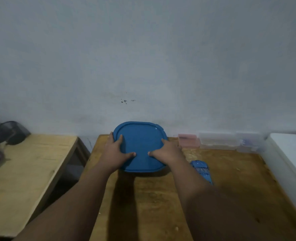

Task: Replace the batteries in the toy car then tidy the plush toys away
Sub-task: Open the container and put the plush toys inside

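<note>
Both hands stretched forward, palms down, side by side.
The left hand and right hand lie flat, fingers spread and fairly straight, thumbs pointing inward with tips near each other but apart; the bare forearms converge ahead.

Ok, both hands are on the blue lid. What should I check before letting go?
1. Left hand flat on the blue lid: ok.
2. Right hand flat on the lid: ok.
3. Lid seated all round: cannot tell, what lies beneath is hidden.
4. Plush toys inside: cannot tell, none in view.
5. Toy car apart from the lid, on the table by the right forearm: ok.
6. Car batteries replaced: cannot tell.
</note>
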